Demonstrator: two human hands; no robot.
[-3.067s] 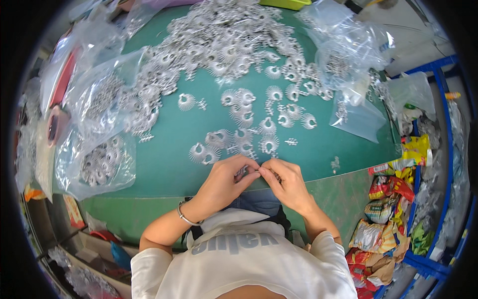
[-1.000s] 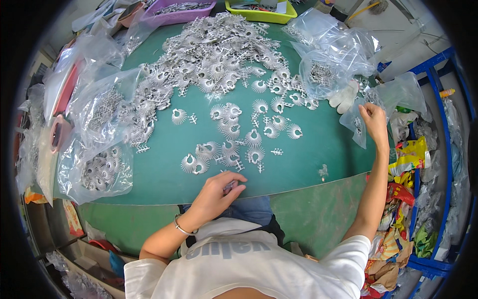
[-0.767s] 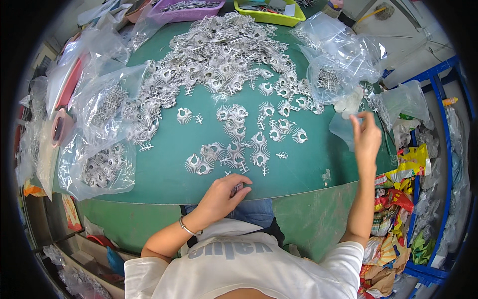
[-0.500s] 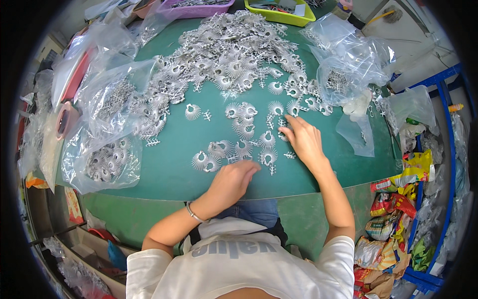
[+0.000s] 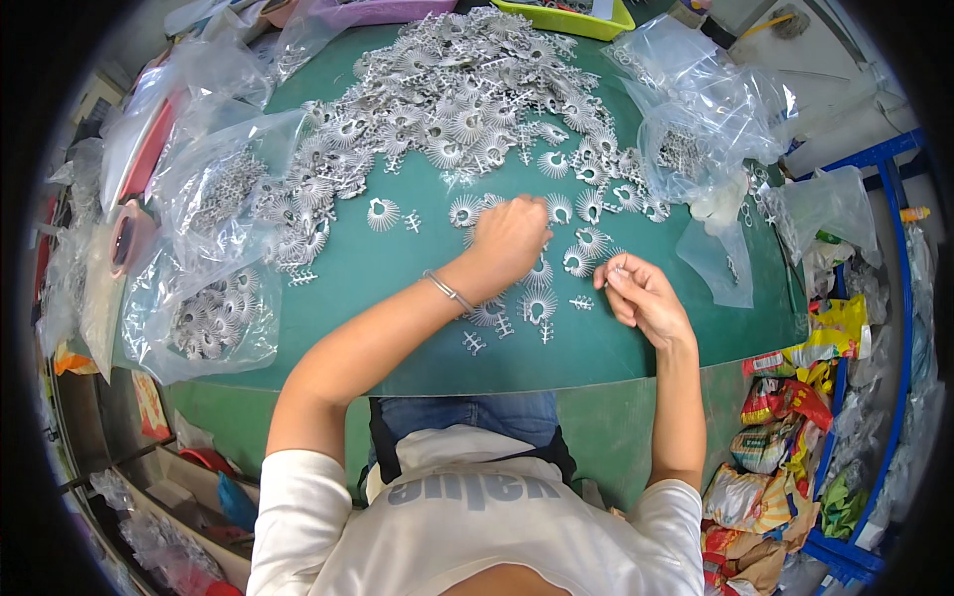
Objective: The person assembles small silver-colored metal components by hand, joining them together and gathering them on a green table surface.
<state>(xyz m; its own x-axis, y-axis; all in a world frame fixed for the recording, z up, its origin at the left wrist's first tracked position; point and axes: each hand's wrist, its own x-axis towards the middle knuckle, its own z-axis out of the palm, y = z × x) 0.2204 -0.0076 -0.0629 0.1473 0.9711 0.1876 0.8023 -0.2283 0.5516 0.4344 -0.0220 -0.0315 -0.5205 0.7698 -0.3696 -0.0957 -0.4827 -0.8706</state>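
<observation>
My left hand (image 5: 512, 238), with a bracelet (image 5: 449, 292) at its wrist, is curled over silver fan-shaped metal pieces in the middle of the green table. Its fingers are closed, and whatever they hold is hidden beneath them. My right hand (image 5: 648, 298) is closed in a pinch beside another fan-shaped piece (image 5: 577, 260); what its fingertips hold is too small to make out. Between my hands and the table's front edge lie a fan-shaped piece (image 5: 538, 305) and small branched metal pieces (image 5: 473, 343). One more branched piece (image 5: 581, 302) rests left of my right hand.
A large heap of metal pieces (image 5: 467, 89) covers the far middle of the table (image 5: 348, 343). Clear plastic bags holding parts lie left (image 5: 214, 318) and right (image 5: 686, 149). Beyond the heap stand a purple basket (image 5: 383, 12) and a yellow-green basket (image 5: 576, 18).
My left hand has moved away from me over the middle pieces, and my right hand has drawn nearer. Fan-shaped pieces at the near left are gone from there; others now lie by my right hand.
</observation>
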